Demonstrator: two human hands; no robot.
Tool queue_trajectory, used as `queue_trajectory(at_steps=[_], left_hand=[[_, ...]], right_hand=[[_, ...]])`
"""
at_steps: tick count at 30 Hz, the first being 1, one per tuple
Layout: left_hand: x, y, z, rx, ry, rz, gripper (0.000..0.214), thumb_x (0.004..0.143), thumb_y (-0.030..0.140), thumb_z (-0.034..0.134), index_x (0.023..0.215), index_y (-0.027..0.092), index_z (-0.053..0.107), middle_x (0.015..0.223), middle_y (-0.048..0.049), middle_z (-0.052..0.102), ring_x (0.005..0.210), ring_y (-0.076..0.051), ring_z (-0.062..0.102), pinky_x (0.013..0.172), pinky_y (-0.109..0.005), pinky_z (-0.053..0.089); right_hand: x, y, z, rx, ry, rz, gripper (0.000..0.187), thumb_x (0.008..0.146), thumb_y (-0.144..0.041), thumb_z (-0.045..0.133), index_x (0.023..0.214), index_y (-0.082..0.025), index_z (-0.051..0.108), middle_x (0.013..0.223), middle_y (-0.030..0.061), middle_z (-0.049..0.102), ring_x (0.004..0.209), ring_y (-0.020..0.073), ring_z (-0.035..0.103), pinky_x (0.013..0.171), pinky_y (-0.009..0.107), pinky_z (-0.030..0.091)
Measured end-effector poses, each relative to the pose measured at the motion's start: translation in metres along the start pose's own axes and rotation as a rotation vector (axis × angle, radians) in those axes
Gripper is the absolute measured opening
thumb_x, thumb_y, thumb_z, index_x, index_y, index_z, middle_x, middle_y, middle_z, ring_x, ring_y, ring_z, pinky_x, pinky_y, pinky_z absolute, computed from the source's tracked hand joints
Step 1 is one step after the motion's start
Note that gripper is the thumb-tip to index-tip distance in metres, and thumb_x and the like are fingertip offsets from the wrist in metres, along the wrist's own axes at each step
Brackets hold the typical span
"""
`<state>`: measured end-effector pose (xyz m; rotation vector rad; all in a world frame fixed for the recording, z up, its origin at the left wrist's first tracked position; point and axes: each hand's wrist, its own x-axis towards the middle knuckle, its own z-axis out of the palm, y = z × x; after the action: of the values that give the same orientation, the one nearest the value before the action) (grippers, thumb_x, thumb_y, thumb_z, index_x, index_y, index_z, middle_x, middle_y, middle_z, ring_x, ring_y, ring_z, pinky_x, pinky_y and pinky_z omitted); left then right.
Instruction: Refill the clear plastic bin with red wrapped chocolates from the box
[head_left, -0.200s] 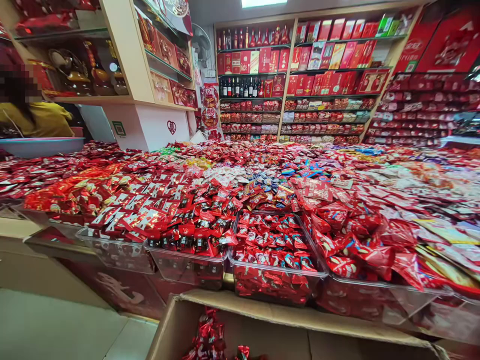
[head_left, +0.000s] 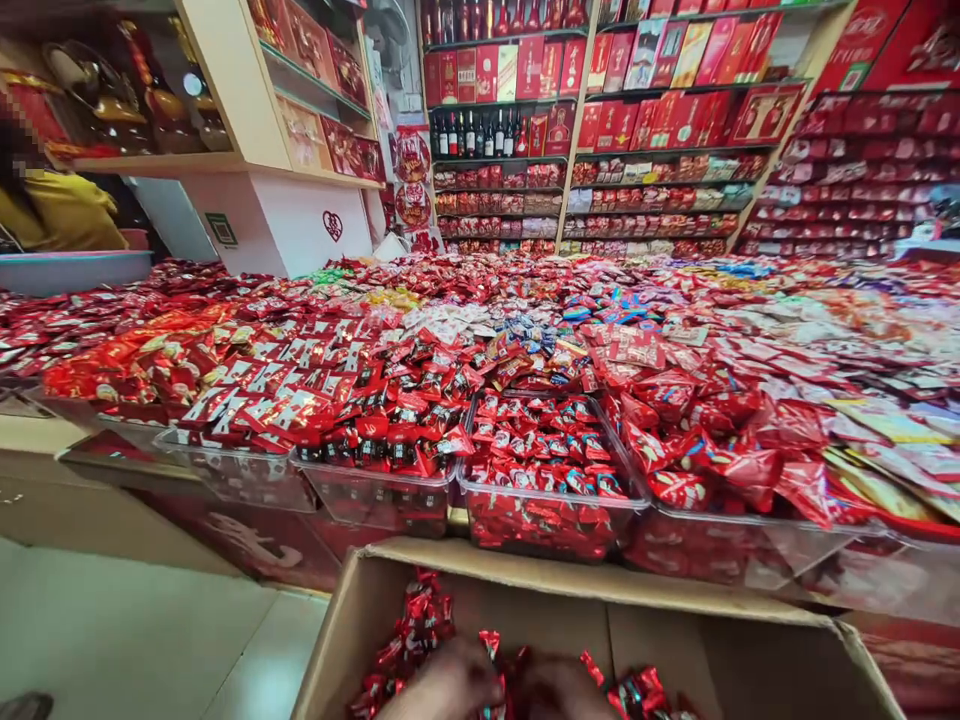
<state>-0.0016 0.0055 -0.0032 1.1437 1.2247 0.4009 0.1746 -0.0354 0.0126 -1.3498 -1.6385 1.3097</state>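
Observation:
Both hands reach down into an open cardboard box [head_left: 547, 585] at the bottom of the view. My left hand [head_left: 457, 678], smeared by motion, is among red wrapped candies [head_left: 427, 610] on the box's left side. Close beside it, my right hand [head_left: 562, 690] is dark and blurred, low among more of these candies [head_left: 641, 690]. The fingers of both hands are hidden or too blurred to show whether they grip anything. Just beyond the box stands a clear plastic bin [head_left: 555, 495] of similar red candies.
More clear bins [head_left: 382, 480] line the counter's front, heaped with wrapped sweets [head_left: 735, 450]. Shelves of boxes and bottles [head_left: 480, 135] stand behind. At the far left a person in a yellow top [head_left: 60, 210] is beside a blue basin [head_left: 75, 270]. Tiled floor [head_left: 135, 620] lies left of the box.
The view has tipped downward, showing more of the box. My two hands have come into view inside it, among the candies.

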Motion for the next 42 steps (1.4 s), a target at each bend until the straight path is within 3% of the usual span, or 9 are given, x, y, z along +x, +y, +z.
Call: queue_trajectory(at_steps=[5,11,16,20,23,28,33,37,42], left_hand=[[0.006,0.006,-0.001,-0.284,-0.057,-0.074,0.024,0.063,0.040,0.056,0.075,0.019,0.052,0.065,0.0055,0.052,0.062,-0.011,0.052,0.061,-0.029,0.042],[-0.008,0.022,0.011,-0.582,-0.332,-0.140,0.034,0.072,0.047,0.039,0.085,0.017,0.051,0.085,-0.0043,0.057,0.074,-0.016,0.056,0.055,-0.027,0.043],[-0.007,0.019,0.020,-0.403,-0.052,-0.040,0.031,0.062,0.039,0.057,0.085,0.019,0.052,0.069,0.0002,0.059,0.058,-0.011,0.053,0.035,-0.013,0.021],[-0.004,0.016,0.021,-0.436,-0.007,-0.046,0.026,0.064,0.043,0.054,0.072,0.018,0.051,0.061,0.0033,0.056,0.052,-0.007,0.050,0.036,-0.014,0.021],[-0.005,0.016,0.019,-0.437,0.011,-0.059,0.026,0.064,0.043,0.054,0.071,0.018,0.050,0.058,0.0037,0.055,0.048,-0.007,0.049,0.036,-0.014,0.018],[-0.004,0.021,0.017,-0.437,-0.010,-0.138,0.027,0.061,0.043,0.056,0.067,0.018,0.051,0.048,0.0041,0.054,0.042,-0.007,0.047,0.036,-0.014,0.017],[-0.005,0.027,0.020,-0.525,-0.032,-0.215,0.032,0.057,0.047,0.057,0.055,0.017,0.047,0.038,0.0052,0.048,0.034,-0.007,0.041,0.035,-0.016,0.022],[-0.005,0.025,0.018,-0.680,-0.050,-0.129,0.028,0.062,0.042,0.055,0.057,0.015,0.048,0.049,0.0030,0.053,0.043,-0.008,0.046,0.041,-0.018,0.030],[0.005,0.013,0.015,-0.726,-0.152,-0.157,0.019,0.057,0.029,0.059,0.069,0.018,0.048,0.053,0.0022,0.054,0.046,-0.011,0.051,0.036,-0.017,0.022]], right_hand=[[0.020,0.021,-0.017,0.570,0.127,0.382,0.030,0.057,-0.033,0.064,0.081,-0.016,0.058,0.048,-0.0059,0.051,0.040,0.0064,0.042,0.039,0.018,0.029],[0.013,0.000,-0.019,0.797,0.079,0.370,0.029,0.062,-0.032,0.060,0.086,-0.014,0.058,0.057,-0.0009,0.057,0.051,0.0073,0.048,0.045,0.018,0.032],[0.014,0.001,-0.004,0.763,0.104,0.351,0.027,0.062,-0.030,0.061,0.083,-0.014,0.060,0.058,-0.0001,0.059,0.054,0.0087,0.049,0.047,0.019,0.033],[0.017,0.007,0.004,0.775,0.089,0.343,0.030,0.063,-0.035,0.059,0.084,-0.014,0.060,0.063,0.0027,0.061,0.060,0.0127,0.054,0.053,0.023,0.038],[0.017,0.003,0.000,0.531,0.071,0.261,0.030,0.066,-0.036,0.054,0.086,-0.014,0.058,0.070,0.0053,0.062,0.066,0.0162,0.056,0.062,0.029,0.041],[0.011,-0.021,-0.017,-0.162,-0.082,-0.217,0.040,0.062,-0.008,0.050,0.100,-0.021,0.051,0.103,0.0053,0.052,0.094,0.0164,0.047,0.081,0.027,0.036],[0.009,-0.035,-0.019,-0.692,-0.094,-0.431,0.026,0.068,-0.008,0.045,0.089,-0.021,0.055,0.084,0.0038,0.061,0.074,0.0158,0.054,0.064,0.024,0.041],[-0.005,-0.068,-0.034,-0.717,0.019,-0.546,0.010,0.074,-0.024,0.048,0.080,-0.024,0.055,0.071,0.0000,0.062,0.060,0.0119,0.053,0.055,0.020,0.039],[0.001,-0.146,-0.085,-0.765,0.274,-0.653,0.009,0.075,-0.019,0.042,0.076,-0.021,0.051,0.069,0.0024,0.057,0.063,0.0116,0.050,0.057,0.021,0.037]])
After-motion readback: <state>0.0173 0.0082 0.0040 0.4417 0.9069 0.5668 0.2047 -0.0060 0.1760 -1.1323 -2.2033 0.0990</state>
